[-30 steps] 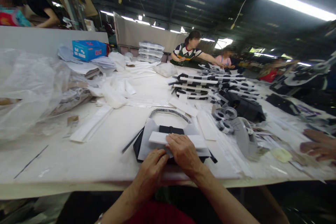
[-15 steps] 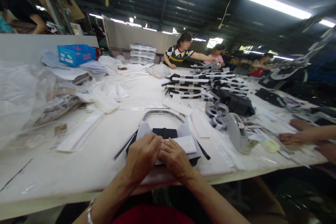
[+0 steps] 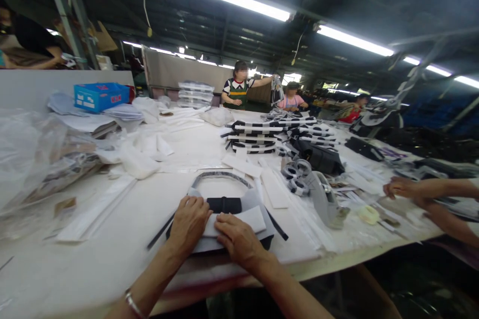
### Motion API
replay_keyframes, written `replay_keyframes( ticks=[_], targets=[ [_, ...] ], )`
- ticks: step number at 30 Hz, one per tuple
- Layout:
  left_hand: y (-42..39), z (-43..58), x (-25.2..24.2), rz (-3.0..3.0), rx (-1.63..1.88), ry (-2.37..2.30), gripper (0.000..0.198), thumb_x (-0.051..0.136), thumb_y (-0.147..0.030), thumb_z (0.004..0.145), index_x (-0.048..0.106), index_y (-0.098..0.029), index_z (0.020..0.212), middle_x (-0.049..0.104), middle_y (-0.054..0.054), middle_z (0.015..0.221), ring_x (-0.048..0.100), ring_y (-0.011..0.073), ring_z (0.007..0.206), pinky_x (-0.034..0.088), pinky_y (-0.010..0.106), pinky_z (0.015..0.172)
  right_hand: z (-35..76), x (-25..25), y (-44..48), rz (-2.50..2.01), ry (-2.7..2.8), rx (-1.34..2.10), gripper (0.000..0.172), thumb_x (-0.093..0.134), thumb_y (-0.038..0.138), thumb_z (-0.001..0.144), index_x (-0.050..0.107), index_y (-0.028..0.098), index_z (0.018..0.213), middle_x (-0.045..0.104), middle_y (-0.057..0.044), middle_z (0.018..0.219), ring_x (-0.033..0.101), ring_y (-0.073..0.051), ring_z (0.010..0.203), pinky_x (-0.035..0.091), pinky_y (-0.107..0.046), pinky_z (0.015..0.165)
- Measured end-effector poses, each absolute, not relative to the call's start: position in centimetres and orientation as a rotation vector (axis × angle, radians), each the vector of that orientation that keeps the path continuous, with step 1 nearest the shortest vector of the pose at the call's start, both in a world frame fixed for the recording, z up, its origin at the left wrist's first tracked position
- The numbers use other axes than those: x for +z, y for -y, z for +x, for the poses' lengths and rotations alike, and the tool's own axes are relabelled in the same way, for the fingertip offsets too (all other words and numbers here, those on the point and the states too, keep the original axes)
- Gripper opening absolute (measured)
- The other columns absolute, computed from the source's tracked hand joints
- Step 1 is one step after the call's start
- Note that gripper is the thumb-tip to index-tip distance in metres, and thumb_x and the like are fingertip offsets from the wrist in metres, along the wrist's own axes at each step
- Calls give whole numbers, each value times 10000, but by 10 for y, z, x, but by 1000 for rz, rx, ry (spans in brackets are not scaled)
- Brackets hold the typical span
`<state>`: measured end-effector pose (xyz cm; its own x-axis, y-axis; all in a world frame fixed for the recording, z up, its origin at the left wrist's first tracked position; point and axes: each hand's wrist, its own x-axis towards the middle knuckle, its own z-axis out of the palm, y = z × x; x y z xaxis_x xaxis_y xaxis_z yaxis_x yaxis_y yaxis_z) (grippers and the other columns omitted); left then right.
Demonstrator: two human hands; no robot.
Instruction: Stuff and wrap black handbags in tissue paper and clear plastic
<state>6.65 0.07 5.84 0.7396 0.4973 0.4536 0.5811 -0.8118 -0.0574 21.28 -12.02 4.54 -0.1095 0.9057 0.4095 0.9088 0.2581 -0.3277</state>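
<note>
A black handbag [image 3: 267,242] lies in front of me, its wrapped handle [image 3: 223,175] arched away from me. Thin grey-white sheet covers much of it, and a black strap tab [image 3: 224,205] shows in the middle. Across the bag rests a white foam strip [image 3: 253,220]. My left hand [image 3: 189,224] has its fingers curled at the strip's left end, thumb side inward. My right hand [image 3: 239,240] grips the strip's near edge, fingers bent over the top. Black straps [image 3: 277,226] stick out at both sides of the bag.
Tape rolls [image 3: 299,175] and a grey tape dispenser [image 3: 322,197] stand to the right, near a co-worker's hands [image 3: 406,188]. Beyond are stacked black-and-white wrapped pieces [image 3: 258,134]. Clear plastic bags [image 3: 33,154] and a blue box [image 3: 102,96] are at left.
My hands, close together before, have moved apart; the left has shifted to the strip's left end. A co-worker across the table now holds up a wrapped item. The camera view has tilted slightly.
</note>
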Motion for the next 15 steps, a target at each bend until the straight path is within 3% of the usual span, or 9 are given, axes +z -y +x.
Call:
replay_keyframes(
  ticks=[3,9,15],
  targets=[
    [3,65,58,-2796,-546,902,137,533,-219,918,650,-178,860,662,87,875,604,268,894,449,405,816,211,49,120,-1648,2081,-52,283,643,147,873,657,193,1151,676,-62,1238,576,-183,1219,411,-325,1106],
    [-8,64,51,-2859,-451,1061,245,505,-347,954,647,-151,915,658,106,922,590,283,901,439,402,790,210,43,125,-1875,1968,-161,386,666,299,890,611,346,1270,575,-40,1403,453,-346,1343,277,-650,1118],
    [-18,60,42,-2983,-431,997,210,460,-234,954,662,-179,979,659,92,956,589,258,948,417,377,842,209,39,128,-1926,1933,-115,500,632,316,913,516,265,1397,536,-82,1442,442,-315,1361,272,-600,1144]
  ],
)
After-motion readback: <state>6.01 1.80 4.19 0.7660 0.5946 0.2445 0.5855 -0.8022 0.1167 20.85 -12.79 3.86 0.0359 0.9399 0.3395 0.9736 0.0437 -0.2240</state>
